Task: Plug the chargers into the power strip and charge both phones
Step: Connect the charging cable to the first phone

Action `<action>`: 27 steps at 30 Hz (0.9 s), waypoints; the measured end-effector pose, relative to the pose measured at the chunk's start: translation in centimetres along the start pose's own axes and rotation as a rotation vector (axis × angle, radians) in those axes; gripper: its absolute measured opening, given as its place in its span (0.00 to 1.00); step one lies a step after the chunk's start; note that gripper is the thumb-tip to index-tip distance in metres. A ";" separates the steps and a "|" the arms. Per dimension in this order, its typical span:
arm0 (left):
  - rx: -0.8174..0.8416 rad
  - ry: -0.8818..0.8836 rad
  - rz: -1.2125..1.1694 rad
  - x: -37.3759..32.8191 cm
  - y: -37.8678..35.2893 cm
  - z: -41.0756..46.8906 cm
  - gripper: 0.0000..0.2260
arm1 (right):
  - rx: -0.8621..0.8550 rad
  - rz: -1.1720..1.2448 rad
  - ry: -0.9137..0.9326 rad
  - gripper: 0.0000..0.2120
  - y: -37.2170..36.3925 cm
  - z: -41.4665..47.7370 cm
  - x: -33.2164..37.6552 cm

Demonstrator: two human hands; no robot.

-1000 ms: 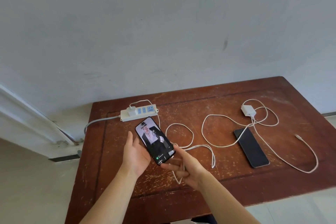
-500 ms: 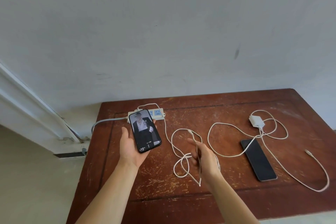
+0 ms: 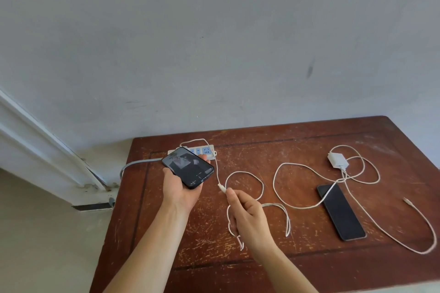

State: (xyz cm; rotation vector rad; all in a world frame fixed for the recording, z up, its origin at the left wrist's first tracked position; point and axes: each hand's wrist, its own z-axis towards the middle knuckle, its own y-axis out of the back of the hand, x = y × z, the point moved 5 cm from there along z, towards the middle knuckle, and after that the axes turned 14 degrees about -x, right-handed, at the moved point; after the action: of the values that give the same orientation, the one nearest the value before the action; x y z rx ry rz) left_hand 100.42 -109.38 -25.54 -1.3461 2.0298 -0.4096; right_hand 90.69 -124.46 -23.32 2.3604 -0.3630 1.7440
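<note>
My left hand (image 3: 179, 191) holds a black phone (image 3: 188, 167) with a lit screen, tilted above the table, its port end facing right. My right hand (image 3: 247, 215) pinches a white charging cable (image 3: 245, 175) just behind its connector (image 3: 222, 188), which sits a little right of the phone's port and apart from it. That cable runs up to the white power strip (image 3: 206, 151) at the table's back left, partly hidden by the phone. A second white charger (image 3: 337, 160) lies unplugged at the right with its cable looped. A second dark phone (image 3: 341, 211) lies flat on the table.
The worn brown wooden table (image 3: 297, 266) stands against a grey wall. The second charger's cable (image 3: 421, 223) trails toward the table's right edge. The strip's grey cord (image 3: 135, 164) drops off the left side toward the floor and a white door frame (image 3: 47, 152).
The lit phone has tilted flatter with its port turned to the right. My right hand has shifted its hold on the cable to just behind the connector and raised it near the phone.
</note>
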 end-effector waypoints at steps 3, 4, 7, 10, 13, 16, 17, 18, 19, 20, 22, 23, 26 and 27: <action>0.004 0.000 0.004 0.2 -0.3 -0.3 0.25 | -0.017 -0.040 0.073 0.11 -0.1 0.2 0.8; -0.002 0.009 0.001 0.4 -0.4 -0.5 0.26 | -0.022 -0.056 0.087 0.10 -0.2 0.3 1.0; -0.022 0.026 -0.009 0.7 -0.4 -0.8 0.26 | -0.061 -0.049 0.086 0.10 -0.3 0.6 1.2; -0.008 0.047 -0.021 1.2 -0.5 -1.1 0.28 | -0.081 -0.012 0.048 0.12 -0.5 0.9 1.3; -0.039 0.018 0.010 1.5 -0.7 -1.8 0.25 | -0.072 -0.015 0.049 0.12 -0.6 1.0 1.4; -0.036 0.015 0.013 1.8 -0.6 -2.2 0.24 | -0.088 -0.011 0.043 0.11 -0.6 1.1 1.3; -0.030 0.017 0.010 1.8 -0.6 -2.2 0.24 | -0.090 -0.007 0.039 0.11 -0.6 1.2 1.2; -0.022 0.022 0.007 1.8 -0.6 -2.2 0.25 | -0.092 -0.008 0.039 0.12 -0.5 1.1 1.2; -0.019 0.025 0.004 1.8 -0.6 -2.1 0.25 | -0.094 -0.013 0.042 0.12 -0.5 1.1 1.2; -0.018 0.026 0.002 1.9 -0.6 -2.1 0.25 | -0.097 -0.018 0.044 0.13 -0.4 1.0 1.3; -0.019 0.033 -0.012 2.0 -0.6 -2.1 0.25 | -0.100 -0.019 0.046 0.12 -0.3 0.9 1.4; -0.018 0.035 -0.018 2.0 -0.6 -2.0 0.25 | -0.097 -0.020 0.049 0.12 -0.4 0.8 1.4; -0.009 0.030 -0.004 2.1 -0.4 -1.9 0.26 | -0.079 -0.029 0.039 0.14 -0.4 0.5 1.4; 0.000 0.019 0.010 2.0 -0.4 -1.9 0.26 | -0.077 -0.033 0.031 0.15 -0.4 0.5 1.4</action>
State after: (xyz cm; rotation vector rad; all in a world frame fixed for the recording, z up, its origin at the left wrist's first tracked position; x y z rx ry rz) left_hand 98.90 -111.58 -24.60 -1.3362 2.0512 -0.4188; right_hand 91.65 -124.37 -22.12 2.2715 -0.3775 1.7182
